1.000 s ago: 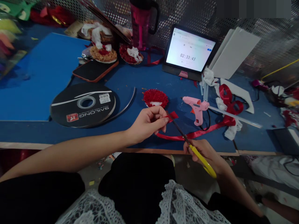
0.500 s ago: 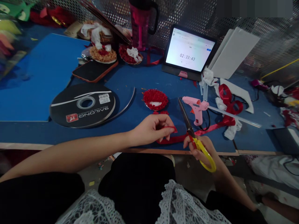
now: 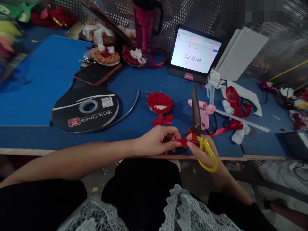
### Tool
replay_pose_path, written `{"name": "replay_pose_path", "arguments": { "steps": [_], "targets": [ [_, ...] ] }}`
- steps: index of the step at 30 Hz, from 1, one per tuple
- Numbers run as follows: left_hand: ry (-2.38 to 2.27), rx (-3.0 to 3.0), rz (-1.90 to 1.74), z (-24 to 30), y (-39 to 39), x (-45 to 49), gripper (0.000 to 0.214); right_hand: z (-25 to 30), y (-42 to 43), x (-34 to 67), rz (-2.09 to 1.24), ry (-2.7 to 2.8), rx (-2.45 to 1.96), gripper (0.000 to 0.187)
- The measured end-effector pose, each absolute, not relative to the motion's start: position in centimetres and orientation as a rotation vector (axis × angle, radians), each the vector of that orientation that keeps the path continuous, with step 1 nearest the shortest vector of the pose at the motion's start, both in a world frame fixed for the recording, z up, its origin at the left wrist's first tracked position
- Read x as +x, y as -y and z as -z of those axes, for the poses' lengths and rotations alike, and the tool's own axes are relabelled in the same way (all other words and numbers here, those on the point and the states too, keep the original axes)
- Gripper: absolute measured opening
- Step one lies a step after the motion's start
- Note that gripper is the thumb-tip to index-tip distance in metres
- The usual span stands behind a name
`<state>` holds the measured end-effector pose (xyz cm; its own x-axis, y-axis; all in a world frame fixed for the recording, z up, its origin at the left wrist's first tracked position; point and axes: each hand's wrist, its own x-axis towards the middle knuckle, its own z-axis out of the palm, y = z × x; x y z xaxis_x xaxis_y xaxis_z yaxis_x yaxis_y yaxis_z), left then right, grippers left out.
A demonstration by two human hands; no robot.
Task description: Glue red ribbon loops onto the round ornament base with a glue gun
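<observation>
My left hand (image 3: pixel 157 141) pinches the end of a red ribbon (image 3: pixel 181 142) near the table's front edge. My right hand (image 3: pixel 204 154) grips yellow-handled scissors (image 3: pixel 199 128), blades pointing up and away, and its fingertips also touch the ribbon. The two hands meet over the ribbon. The ribbon trails right toward a red and white bow pile (image 3: pixel 235 112). Small cut red pieces (image 3: pixel 163 120) lie just beyond my left hand, in front of a round red rosette (image 3: pixel 160 102).
A pink glue gun (image 3: pixel 203 110) lies behind the scissors. A black tape reel (image 3: pixel 85 109) sits left, a phone (image 3: pixel 97 73) behind it. A tablet (image 3: pixel 194 53) shows a timer. Finished rosettes (image 3: pixel 106 56), a dark pink jug (image 3: pixel 145 24) and white sheets (image 3: pixel 240 53) stand at the back.
My left hand dropped toward the table edge with the ribbon end. My right hand swung the scissors from pointing left to blades upright, and came to meet the left hand. Cut pieces now show.
</observation>
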<state>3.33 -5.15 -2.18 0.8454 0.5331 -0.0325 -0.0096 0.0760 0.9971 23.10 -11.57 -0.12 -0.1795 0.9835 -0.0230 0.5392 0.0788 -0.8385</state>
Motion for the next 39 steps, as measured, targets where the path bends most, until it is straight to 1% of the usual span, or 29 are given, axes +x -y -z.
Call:
{"name": "replay_pose_path", "arguments": {
  "steps": [2, 3, 7, 11, 13, 17, 19, 26, 30, 36, 39],
  "targets": [
    [-0.463, 1.467, -0.459, 1.9, 5.1, 3.3, 0.014, 0.5, 11.7, 23.8, -1.042, 1.76, -1.438, 0.02],
    [-0.467, 1.457, -0.488, 1.8, 5.1, 3.2, 0.013, 0.9, 11.9, 24.2, -1.089, 1.741, -1.379, 0.024],
    [-0.476, 1.346, -0.644, 1.6, 4.8, 3.2, 0.016, 2.6, 12.5, 26.4, -1.224, 1.707, -1.174, 0.057],
    [-0.509, 1.205, -0.795, 1.7, 4.3, 3.3, 0.017, 2.5, 13.2, 27.9, -1.346, 1.807, -1.26, 0.085],
    [-0.527, 1.129, -0.852, 1.7, 4.1, 3.4, 0.019, 1.6, 13.5, 28.2, -1.357, 1.905, -1.298, 0.091],
    [-0.518, 1.042, -0.925, 1.6, 4.1, 3.4, 0.019, -0.2, 13.7, 28.1, -1.112, 2.157, -1.333, 0.08],
    [-0.517, 1.03, -0.952, 1.5, 4.0, 3.4, 0.018, -0.7, 13.7, 27.9, -0.991, 2.245, -1.354, 0.079],
    [-0.542, 1.019, -0.991, 1.6, 4.0, 3.4, 0.017, -0.9, 13.9, 27.5, -0.842, 2.401, -1.432, 0.094],
    [-0.515, 1.039, -0.978, 1.6, 4.0, 3.4, 0.015, -0.8, 13.7, 27.2, -0.812, 2.432, -1.449, 0.094],
    [-0.484, 1.057, -0.954, 1.5, 4.2, 3.4, 0.017, -0.3, 13.2, 26.8, -0.936, 2.381, -1.418, 0.092],
    [-0.509, 1.057, -0.939, 1.4, 4.3, 3.4, 0.02, 0.3, 13.2, 26.9, -0.938, 2.366, -1.427, 0.084]
  ]
}}
